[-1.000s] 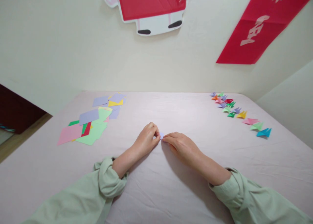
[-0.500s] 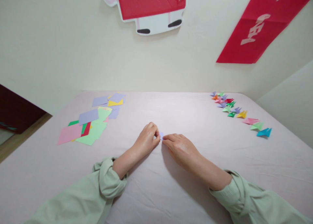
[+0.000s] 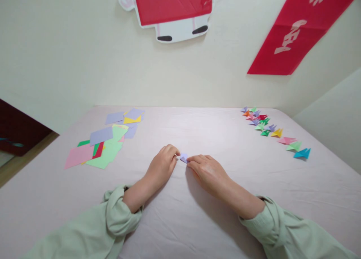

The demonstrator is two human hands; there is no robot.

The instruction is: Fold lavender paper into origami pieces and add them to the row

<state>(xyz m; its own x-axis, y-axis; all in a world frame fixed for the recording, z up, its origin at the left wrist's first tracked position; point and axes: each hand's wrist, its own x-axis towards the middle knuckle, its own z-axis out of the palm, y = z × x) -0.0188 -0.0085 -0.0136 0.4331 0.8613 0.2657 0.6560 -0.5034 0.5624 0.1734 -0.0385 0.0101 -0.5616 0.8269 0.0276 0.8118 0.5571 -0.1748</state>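
Purple paper (image 3: 183, 157), right hand (image 3: 208, 172) pinching its right corner, left hand (image 3: 163, 162) beside its left edge, grip unclear

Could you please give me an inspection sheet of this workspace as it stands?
Surface: table under a pale pink cloth, lightly creased towards the near side.
Job's things: small folded lilac paper, near the middle.
Clutter: loose paper sheets overlapping at left; folded paper pieces in a slanting row at right.
Hands: right hand touches the lilac paper's right end, its grip underneath hidden; left hand is at the left end, contact unclear.
Cables: nothing seen.
Surroundings: pale wall behind, with a red-and-white cutout and a red banner.
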